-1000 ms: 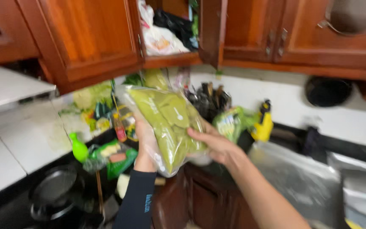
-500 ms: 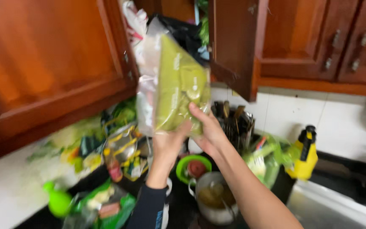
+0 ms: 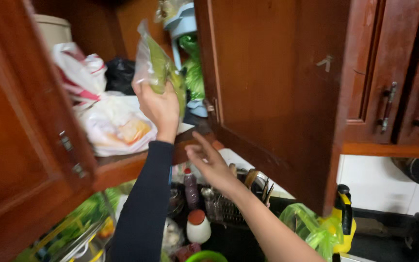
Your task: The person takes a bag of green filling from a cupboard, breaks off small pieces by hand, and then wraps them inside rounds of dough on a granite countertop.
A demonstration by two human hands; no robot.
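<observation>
green bag going up at the open cupboard

green stuff in a clear plastic bag (image 3: 158,65), that's what the left hand (image 3: 158,109) has got, fingers wrapped round the bottom edge and thumb side toward the camera. the bag is held up right at the mouth of the open wooden cupboard (image 3: 122,167), about level with the shelf contents, tilted a bit and standing taller than it is wide. can't tell if it's touching anything inside yet. the left arm has a dark long sleeve (image 3: 144,204) running straight up from the bottom of the view.

right hand (image 3: 209,162) is lower, just under the front edge of the shelf, empty, fingers loosely spread with the index pointing up toward the shelf lip. bare forearm on that side.

inside the cupboard there's a white plastic bag (image 3: 115,123) with something orange showing through, sitting on the shelf just left of the held bag. behind it a black bag (image 3: 120,73) and another white bag with red print (image 3: 76,68). a pale tub (image 3: 54,29) is up in the back left corner. to the right of the held bag, some light blue plastic thing (image 3: 183,24) with more green behind it.

the cupboard door (image 3: 267,92) hangs open on the right. down below on the counter: a white bottle with a red cap (image 3: 198,226), a dark bottle (image 3: 190,187), a wire rack (image 3: 226,208), a green plastic bag (image 3: 311,228) and a yellow spray bottle (image 3: 343,213).
</observation>
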